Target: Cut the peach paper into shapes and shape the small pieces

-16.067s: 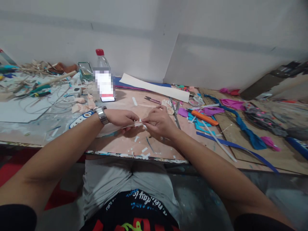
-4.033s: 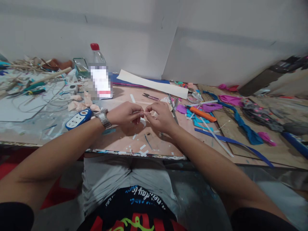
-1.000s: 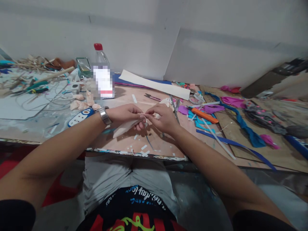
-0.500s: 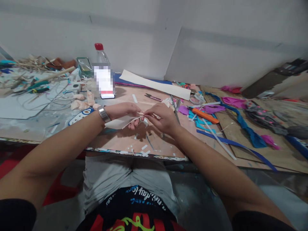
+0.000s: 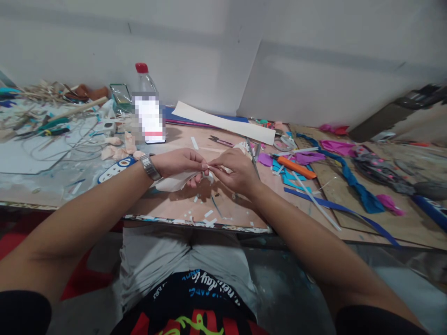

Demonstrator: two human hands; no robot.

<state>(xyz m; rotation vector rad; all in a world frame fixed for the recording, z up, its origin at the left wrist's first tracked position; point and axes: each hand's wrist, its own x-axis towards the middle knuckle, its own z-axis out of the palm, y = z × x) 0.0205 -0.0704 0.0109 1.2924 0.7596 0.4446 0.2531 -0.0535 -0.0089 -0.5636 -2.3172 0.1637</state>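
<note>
A white strip that looks like paper (image 5: 174, 182) hangs from my left hand (image 5: 185, 163), its loose end trailing left under the wrist. The thumb and fingers of that hand are closed on it. My right hand (image 5: 234, 171) pinches at the strip's other end, its fingertips meeting those of the left hand. A small white curl (image 5: 209, 178) shows just below the meeting fingertips. What exactly lies between the right fingertips is too small to make out. Both hands are above the wooden work surface (image 5: 181, 204).
Behind the hands, a phone (image 5: 150, 118) leans on a red-capped bottle (image 5: 141, 69). A long cream strip (image 5: 223, 123) lies at the back near small pliers (image 5: 220, 141). To the right are an orange cutter (image 5: 296, 166) and blue strips (image 5: 344, 212); sticks and pliers (image 5: 52, 126) crowd the left.
My left thumb has come down onto the strip near the right fingertips, covering the pale bit that stood out there. The hands have otherwise hardly moved.
</note>
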